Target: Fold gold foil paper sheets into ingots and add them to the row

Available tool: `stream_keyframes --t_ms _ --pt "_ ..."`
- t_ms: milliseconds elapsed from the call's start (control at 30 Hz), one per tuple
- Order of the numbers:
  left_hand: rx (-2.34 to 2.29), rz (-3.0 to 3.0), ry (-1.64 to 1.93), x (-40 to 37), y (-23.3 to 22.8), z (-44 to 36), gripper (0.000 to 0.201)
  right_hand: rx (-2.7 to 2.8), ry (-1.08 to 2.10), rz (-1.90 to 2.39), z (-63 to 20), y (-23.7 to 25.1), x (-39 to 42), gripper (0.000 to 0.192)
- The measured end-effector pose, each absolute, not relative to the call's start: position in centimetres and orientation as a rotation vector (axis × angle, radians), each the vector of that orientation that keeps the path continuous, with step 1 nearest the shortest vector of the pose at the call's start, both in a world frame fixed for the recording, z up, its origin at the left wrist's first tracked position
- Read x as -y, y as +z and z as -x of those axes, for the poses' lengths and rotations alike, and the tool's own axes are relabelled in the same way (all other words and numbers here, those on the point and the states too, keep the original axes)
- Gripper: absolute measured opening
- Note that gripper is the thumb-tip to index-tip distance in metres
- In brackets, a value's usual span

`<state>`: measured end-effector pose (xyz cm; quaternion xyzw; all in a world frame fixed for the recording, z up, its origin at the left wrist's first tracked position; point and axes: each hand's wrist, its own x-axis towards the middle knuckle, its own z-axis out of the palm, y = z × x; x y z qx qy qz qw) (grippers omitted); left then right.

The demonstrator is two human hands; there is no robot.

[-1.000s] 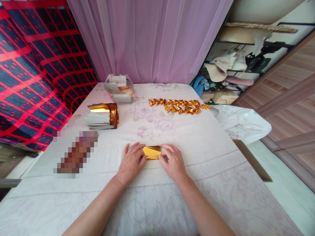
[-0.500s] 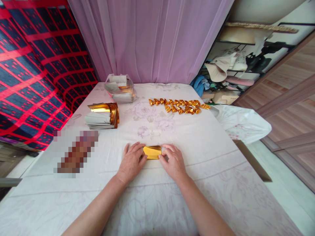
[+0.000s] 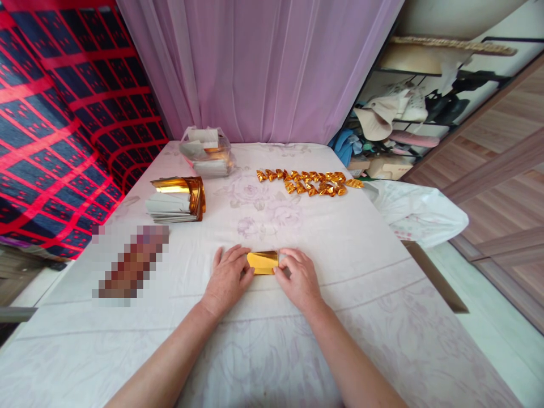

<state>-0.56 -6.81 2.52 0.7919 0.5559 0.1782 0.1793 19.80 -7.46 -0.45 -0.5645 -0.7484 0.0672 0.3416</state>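
Observation:
A small rectangle of gold foil paper (image 3: 263, 263) lies on the cloth-covered table between my hands, its far edge folded or curled over. My left hand (image 3: 228, 276) pinches its left end, thumb at the near side and fingers at the far side. At the right end, my right hand (image 3: 300, 277) holds it between thumb and curled fingers. Farther off to the right lie two rows of folded gold foil pieces (image 3: 312, 184). A stack of gold and grey foil sheets (image 3: 176, 199) sits bent over at the left.
Behind the stack stands a clear plastic bag (image 3: 207, 152) holding more sheets. A pixelated patch (image 3: 134, 263) covers something on the left of the table (image 3: 255, 368). A white plastic bag (image 3: 420, 212) bulges beside the right edge, near cluttered shelves (image 3: 395, 119). A purple curtain (image 3: 263, 68) hangs behind.

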Motion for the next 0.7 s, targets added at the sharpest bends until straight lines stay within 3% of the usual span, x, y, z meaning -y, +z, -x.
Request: stream_keyframes --t_ms 700 --pt "-1.578 -2.239 0.503 6.84 2.43 0.55 0.015 1.954 0.168 1.458 -19.85 -0.53 7.41 0.011"
